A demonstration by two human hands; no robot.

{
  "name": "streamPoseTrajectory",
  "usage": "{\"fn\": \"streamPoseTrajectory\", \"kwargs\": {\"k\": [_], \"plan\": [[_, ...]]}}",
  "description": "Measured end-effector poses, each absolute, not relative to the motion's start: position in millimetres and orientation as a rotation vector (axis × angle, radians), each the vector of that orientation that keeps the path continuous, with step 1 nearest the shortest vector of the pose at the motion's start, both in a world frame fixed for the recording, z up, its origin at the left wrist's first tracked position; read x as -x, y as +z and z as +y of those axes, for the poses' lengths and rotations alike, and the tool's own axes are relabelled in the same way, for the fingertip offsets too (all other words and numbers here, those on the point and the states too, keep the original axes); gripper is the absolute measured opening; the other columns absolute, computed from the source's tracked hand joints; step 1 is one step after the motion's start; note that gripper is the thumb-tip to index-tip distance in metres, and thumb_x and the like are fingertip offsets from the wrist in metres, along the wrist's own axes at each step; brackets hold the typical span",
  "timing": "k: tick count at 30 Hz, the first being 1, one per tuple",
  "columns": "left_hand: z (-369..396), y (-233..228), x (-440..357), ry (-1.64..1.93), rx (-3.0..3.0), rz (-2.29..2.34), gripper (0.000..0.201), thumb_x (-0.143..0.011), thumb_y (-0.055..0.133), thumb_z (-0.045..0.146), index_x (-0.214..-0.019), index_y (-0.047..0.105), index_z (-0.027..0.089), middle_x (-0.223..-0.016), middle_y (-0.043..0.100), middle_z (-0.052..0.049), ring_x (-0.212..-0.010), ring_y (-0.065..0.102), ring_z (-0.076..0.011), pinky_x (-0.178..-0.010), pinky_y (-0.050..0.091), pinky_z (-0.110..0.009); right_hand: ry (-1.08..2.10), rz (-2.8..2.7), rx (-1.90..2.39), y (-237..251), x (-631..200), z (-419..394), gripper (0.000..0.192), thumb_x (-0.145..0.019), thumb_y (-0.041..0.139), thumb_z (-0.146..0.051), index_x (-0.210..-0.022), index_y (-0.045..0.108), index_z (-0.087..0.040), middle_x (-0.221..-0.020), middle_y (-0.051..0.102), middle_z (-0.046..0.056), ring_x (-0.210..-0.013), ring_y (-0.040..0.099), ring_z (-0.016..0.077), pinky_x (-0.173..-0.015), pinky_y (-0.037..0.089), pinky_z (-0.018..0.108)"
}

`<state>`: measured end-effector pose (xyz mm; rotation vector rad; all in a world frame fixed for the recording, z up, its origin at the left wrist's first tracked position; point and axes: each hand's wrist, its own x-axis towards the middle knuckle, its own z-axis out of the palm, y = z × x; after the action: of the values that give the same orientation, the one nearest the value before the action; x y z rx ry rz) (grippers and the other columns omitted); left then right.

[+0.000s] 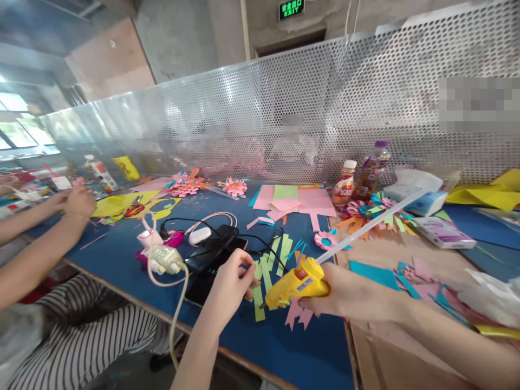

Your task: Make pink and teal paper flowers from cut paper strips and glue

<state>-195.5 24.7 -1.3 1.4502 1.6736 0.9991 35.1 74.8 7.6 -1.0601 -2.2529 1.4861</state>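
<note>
Yellow glue gun (296, 283) is clamped in the right grip (345, 295), nozzle aimed at a green paper strip (257, 297) pinched by the left grip (231, 281), over the blue surface (122, 254).

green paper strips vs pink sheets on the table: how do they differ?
The green paper strips are narrow, cut pieces lying close to the left hand; the pink sheets are broad and uncut, stacked farther back near the bottles. The strips are scattered at angles; the sheets overlap squarely. Both lie flat on the blue table.
</note>
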Motion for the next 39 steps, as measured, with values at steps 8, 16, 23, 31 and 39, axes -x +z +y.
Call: {"fn": "streamPoseTrajectory", "kwargs": {"k": [8, 16, 23, 31, 39], "plan": [[26, -2, 196, 0.969, -1.44, 1.718, 0.014, -0.081, 0.048, 0.034, -0.083, 0.041, 0.022, -0.059, 0.061, 0.003, -0.044, 0.055, -0.0118, -0.045, 0.043, -0.022, 1.687, -2.151, 0.966, 20, -27, 60, 0.026, -0.069, 0.062, -0.02, -0.095, 0.063, -0.019, -0.082, 0.067, -0.001, -0.068, 0.06, 0.0109, -0.054, 0.045, 0.016], [24, -4, 196, 0.951, -1.476, 1.748, 0.013, -0.082, 0.046, 0.034, -0.083, 0.042, 0.022, -0.06, 0.061, 0.003, -0.044, 0.054, -0.0116, -0.046, 0.044, -0.022, 1.776, -2.093, 0.817, 20, -24, 58, 0.026, -0.071, 0.061, -0.016, -0.097, 0.063, -0.019, -0.091, 0.069, -0.001, -0.08, 0.063, 0.0133, -0.067, 0.05, 0.018], [26, -3, 195, 0.947, -1.477, 1.769, 0.012, -0.082, 0.046, 0.034, -0.083, 0.042, 0.022, -0.06, 0.061, 0.003, -0.043, 0.054, -0.012, -0.046, 0.044, -0.022, 1.834, -2.075, 0.765, 22, -23, 56, 0.023, -0.074, 0.058, -0.016, -0.096, 0.064, -0.018, -0.093, 0.07, 0.001, -0.083, 0.064, 0.0155, -0.073, 0.052, 0.024], [24, -5, 196, 0.971, -1.485, 1.755, 0.013, -0.082, 0.045, 0.034, -0.084, 0.043, 0.022, -0.061, 0.06, 0.003, -0.044, 0.054, -0.0114, -0.046, 0.044, -0.022, 1.828, -2.11, 0.743, 21, -23, 57, 0.029, -0.074, 0.056, -0.015, -0.102, 0.065, -0.019, -0.092, 0.069, 0.0, -0.081, 0.064, 0.0145, -0.071, 0.052, 0.023], [23, -3, 194, 0.977, -1.487, 1.752, 0.012, -0.082, 0.045, 0.034, -0.083, 0.043, 0.022, -0.062, 0.059, 0.003, -0.044, 0.054, -0.0107, -0.046, 0.044, -0.021, 1.798, -2.137, 0.775, 23, -24, 57, 0.023, -0.077, 0.056, -0.02, -0.098, 0.064, -0.02, -0.094, 0.069, 0.0, -0.082, 0.064, 0.015, -0.071, 0.052, 0.024]]}}
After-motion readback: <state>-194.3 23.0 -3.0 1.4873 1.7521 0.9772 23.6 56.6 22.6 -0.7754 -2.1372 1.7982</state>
